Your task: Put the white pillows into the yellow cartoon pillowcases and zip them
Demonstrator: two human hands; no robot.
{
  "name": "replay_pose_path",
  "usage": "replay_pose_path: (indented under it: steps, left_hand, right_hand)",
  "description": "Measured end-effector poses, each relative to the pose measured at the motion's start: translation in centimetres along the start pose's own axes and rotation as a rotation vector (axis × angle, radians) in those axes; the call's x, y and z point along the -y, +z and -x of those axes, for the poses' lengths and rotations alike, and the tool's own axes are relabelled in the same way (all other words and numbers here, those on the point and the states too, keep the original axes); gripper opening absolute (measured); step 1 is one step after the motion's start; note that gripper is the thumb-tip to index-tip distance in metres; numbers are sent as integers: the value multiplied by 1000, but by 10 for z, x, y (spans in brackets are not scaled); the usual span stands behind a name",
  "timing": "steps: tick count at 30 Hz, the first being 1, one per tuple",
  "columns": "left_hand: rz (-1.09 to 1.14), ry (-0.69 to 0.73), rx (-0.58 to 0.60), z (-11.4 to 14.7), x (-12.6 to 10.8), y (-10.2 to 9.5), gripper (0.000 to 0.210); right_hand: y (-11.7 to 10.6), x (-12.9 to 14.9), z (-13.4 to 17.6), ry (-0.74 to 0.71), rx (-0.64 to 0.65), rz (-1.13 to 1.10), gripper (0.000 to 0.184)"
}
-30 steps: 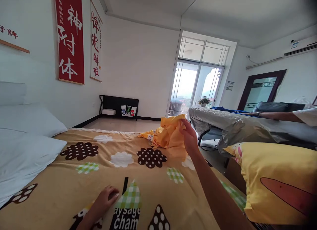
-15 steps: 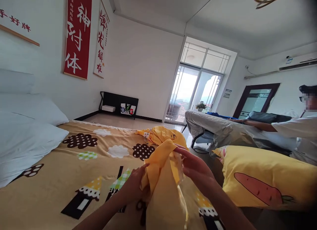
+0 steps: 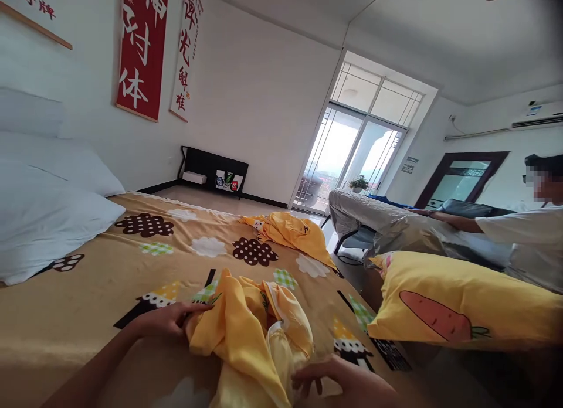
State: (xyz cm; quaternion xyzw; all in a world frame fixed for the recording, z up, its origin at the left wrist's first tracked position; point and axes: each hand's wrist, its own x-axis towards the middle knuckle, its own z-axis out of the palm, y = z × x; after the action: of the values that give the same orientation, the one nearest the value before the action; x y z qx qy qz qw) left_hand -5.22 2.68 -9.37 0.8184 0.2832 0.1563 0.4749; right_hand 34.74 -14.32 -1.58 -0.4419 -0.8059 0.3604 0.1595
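A crumpled yellow pillowcase (image 3: 246,326) with a paler inner side lies bunched on the bed in front of me. My left hand (image 3: 165,323) pinches its left edge between thumb and fingers. At the lower right, my right hand (image 3: 347,381) has curled fingers on the pale cloth near a whitish seam; its fingertips are partly hidden. Farther up the bed rests another yellow cloth (image 3: 294,229) with a small printed face. To the right is a stuffed yellow pillow (image 3: 497,291) with a carrot print.
The tan patterned bedsheet (image 3: 105,302) spreads under my hands. White pillows (image 3: 57,208) lie at the left. Behind the yellow pillow, a person (image 3: 519,232) reaches over a plastic-covered table (image 3: 378,214). A black low shelf (image 3: 213,170) stands by the far wall.
The pillowcase came down from a raised, upright hold onto the bed and spread wider. My hands moved apart, left hand leftward, right hand downward. The view tilted down.
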Motion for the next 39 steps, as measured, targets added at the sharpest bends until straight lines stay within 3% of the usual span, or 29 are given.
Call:
replay_pose_path:
  steps: [1, 3, 5, 7, 9, 11, 13, 15, 17, 19, 22, 26, 28, 30, 31, 34, 36, 39]
  left_hand:
    - [22, -24, 30, 9, -1, -4, 68]
    - [56, -46, -24, 18, -8, -9, 57]
    - [61, -44, -188, 14, -17, -5, 46]
    - [43, -40, -391, -1, -25, 8, 53]
    - [2, -36, -499, -20, -29, 28, 57]
    - [-71, -67, -481, -36, -28, 52, 52]
    - [-197, -122, -443, -45, -24, 73, 40]
    - [-333, -154, -428, -48, -19, 87, 30]
    - [-401, -137, -408, -46, -15, 90, 25]
    - [-409, -110, -372, -41, -13, 81, 22]
    - [-444, -99, -403, -28, -14, 51, 25]
    - [-568, -79, -737, -3, -12, -3, 36]
    - [-600, -58, -915, 9, -5, -22, 38]
    - [-620, -68, -992, 18, 5, -31, 40]
    - [-624, -89, -967, 22, 11, -31, 41]
    - [-611, -162, -673, 27, 21, -23, 36]
    - [-586, -188, -571, 24, 17, -16, 31]
    - [-522, -156, -748, 7, -3, -8, 29]
  right_hand:
    - [0, -11, -6, 45, -51, -22, 43]
    - [2, -32, -25, 120, -267, -43, 44]
    - [8, -48, -48, 174, -493, -5, 45]
    - [20, -59, -73, 227, -594, 98, 47]
    - [35, -63, -95, 285, -590, 286, 54]
    - [50, -64, -112, 333, -530, 472, 56]
    - [59, -64, -122, 379, -467, 556, 44]
    - [58, -66, -123, 447, -462, 563, 35]
    - [47, -71, -117, 509, -534, 567, 34]
    - [26, -79, -101, 551, -667, 562, 35]
    - [-16, -88, -64, 520, -961, 458, 37]
    - [-62, -95, -6, 505, -1473, 326, 46]
    - [-71, -103, 16, 571, -1592, 308, 51]
    - [-71, -117, 31, 652, -1527, 282, 52]
    - [-69, -127, 36, 684, -1448, 262, 51]
    - [-58, -154, 39, 706, -1242, 277, 43]
    - [-51, -159, 33, 620, -1247, 400, 41]
    - [-40, -133, 10, 341, -1257, 547, 43]
